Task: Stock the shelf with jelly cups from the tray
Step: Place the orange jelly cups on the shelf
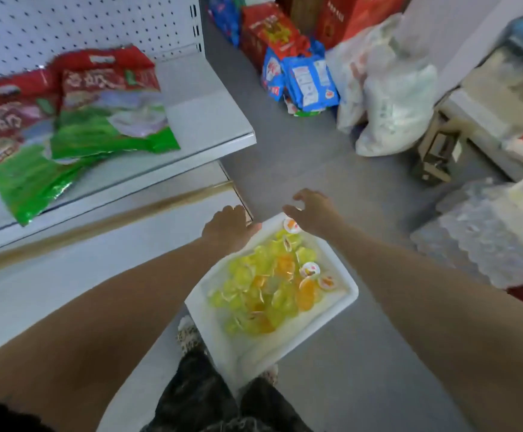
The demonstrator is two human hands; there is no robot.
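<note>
The jelly cups (263, 288) lie heaped in the white tray (223, 335) on the floor beside the shelf (210, 120); with the left hand (227, 227) at its far rim, grip hidden, the empty, loosely spread right hand (311, 213) would best gather a few cups at once.

There is one view only, from a camera on the person's head (wide lens). It faces forward and steeply down, close above the tray (223, 341) and floor (332, 176).
</note>
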